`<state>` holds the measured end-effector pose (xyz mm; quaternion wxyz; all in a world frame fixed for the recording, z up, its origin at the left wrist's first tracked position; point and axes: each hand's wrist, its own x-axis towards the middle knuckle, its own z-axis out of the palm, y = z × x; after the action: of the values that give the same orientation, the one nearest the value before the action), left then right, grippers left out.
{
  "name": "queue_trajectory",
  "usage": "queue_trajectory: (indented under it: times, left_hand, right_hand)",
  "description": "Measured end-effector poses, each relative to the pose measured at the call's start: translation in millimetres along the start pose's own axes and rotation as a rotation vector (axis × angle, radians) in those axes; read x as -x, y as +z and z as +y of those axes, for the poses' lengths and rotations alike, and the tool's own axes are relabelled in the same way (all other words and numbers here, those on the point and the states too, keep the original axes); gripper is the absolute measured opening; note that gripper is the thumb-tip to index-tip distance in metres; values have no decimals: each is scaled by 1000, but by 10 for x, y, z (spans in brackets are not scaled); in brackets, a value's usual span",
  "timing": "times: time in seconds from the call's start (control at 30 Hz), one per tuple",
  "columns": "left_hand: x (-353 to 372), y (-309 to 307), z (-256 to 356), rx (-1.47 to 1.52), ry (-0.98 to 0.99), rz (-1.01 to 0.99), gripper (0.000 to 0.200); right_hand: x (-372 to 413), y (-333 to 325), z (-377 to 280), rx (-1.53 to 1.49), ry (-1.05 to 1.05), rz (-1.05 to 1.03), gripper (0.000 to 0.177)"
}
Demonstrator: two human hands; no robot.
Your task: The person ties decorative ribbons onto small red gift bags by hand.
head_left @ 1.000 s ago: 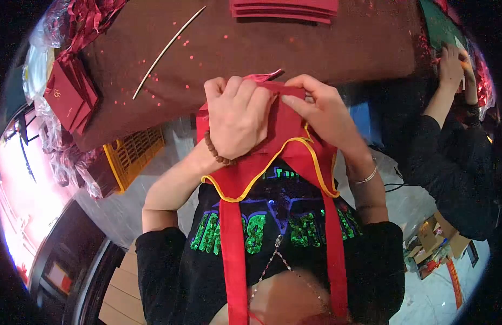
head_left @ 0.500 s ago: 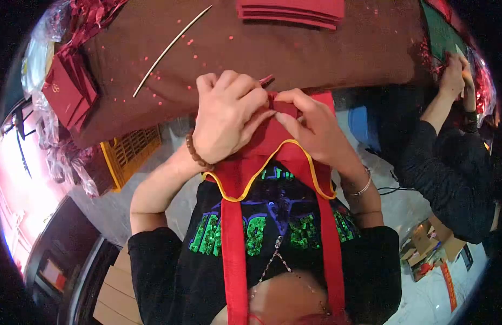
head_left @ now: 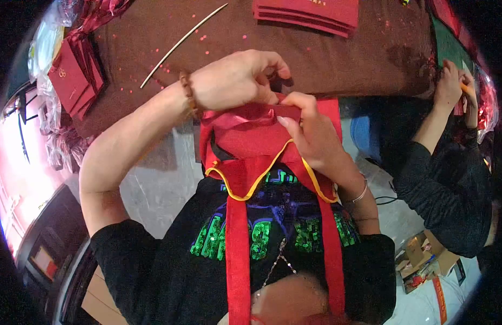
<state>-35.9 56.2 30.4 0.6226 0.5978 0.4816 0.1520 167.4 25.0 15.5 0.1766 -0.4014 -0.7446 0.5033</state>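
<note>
Head view: both hands work the top rim of a red cloth at the table's near side
Left hand (head_left: 234, 81), curled tight, has its fingertips pinched at the shiny folded rim of the red cloth (head_left: 245, 138); right hand (head_left: 313, 138) grips the same rim from the other side, thumb on top. The cloth hangs between chest and brown table (head_left: 326, 59), just off its edge. Done well, I judge, the right hand keeps the rim taut and steady while the left draws the fold evenly, without bunching the yellow piping (head_left: 261, 176) below. Against half a second ago, the left hand sits higher, over the table, forearm swung out, and the rim is uncovered; the thin stick (head_left: 183, 39) lies as before
</note>
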Motion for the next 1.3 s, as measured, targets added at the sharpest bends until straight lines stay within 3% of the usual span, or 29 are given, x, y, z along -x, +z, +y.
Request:
queue_trajectory:
  times: [0.17, 0.23, 0.37, 0.43, 0.57, 0.8, 0.93, 1.0, 1.03, 1.13, 1.17, 1.3]
  left_hand:
    - [42, 38, 137, 126, -18, 44, 36]
    - [35, 53, 70, 204, -35, 72, 40]
    - [25, 67, 58, 218, -23, 81, 40]
    - [22, 92, 28, 421, 47, 95, 40]
    - [69, 120, 28, 299, 22, 138, 39]
    - [44, -15, -64, 204, 87, 502, 29]
    - [26, -68, -97, -22, 185, 360, 18]
    - [59, -162, -39, -253, -3, 261, 28]
    - [54, -158, -40, -252, -1, 260, 28]
    - [77, -113, -49, 172, -47, -4, 43]
    - [56, -117, -72, 233, 51, -32, 40]
    - [9, -54, -100, 173, 140, -153, 32]
  right_hand:
    - [-42, -15, 40, -38, -6, -69, 26]
    - [-67, -7, 119, -160, -122, -38, 26]
    - [-69, -50, 185, -152, -158, -82, 26]
    - [-66, -28, 232, -218, -240, -62, 27]
    - [-75, -28, 225, -215, -221, -79, 29]
    - [-23, 17, 253, -224, -187, -70, 26]
    - [-20, -35, 201, -249, -130, -134, 25]
    - [-26, -29, 235, -245, -179, -116, 25]
    - [-22, -28, 250, -241, -221, -103, 25]
    - [-21, -55, 219, -257, -162, -149, 27]
    - [-30, -50, 229, -259, -165, -150, 27]
    - [-67, -49, 241, -169, -211, -152, 30]
